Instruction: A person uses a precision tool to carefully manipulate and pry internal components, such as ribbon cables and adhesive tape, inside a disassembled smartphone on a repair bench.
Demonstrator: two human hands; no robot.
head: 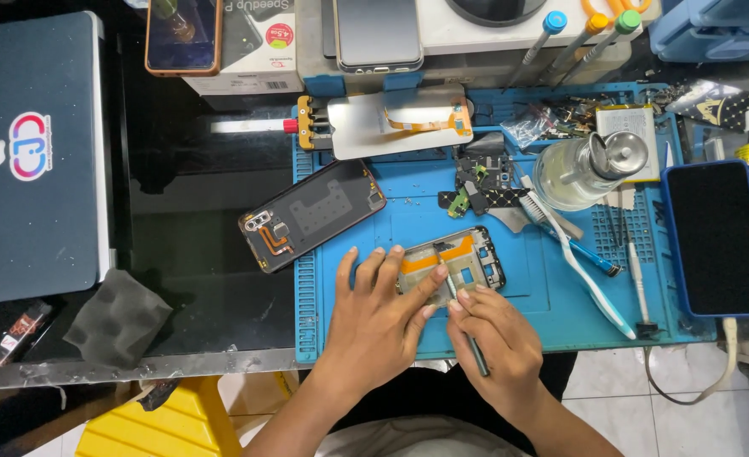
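At the centre of the blue work mat [391, 224], the left hand [379, 317] lies spread, fingers pressing the near edge of an opened phone frame [455, 258], while the right hand [497, 334] pinches a thin metal tool [466, 317] whose tip touches the frame. At two o'clock stands a clear glass dispenser bottle [578, 169] holding clear liquid. At ten o'clock lies a dark phone back cover [311, 216], half off the mat.
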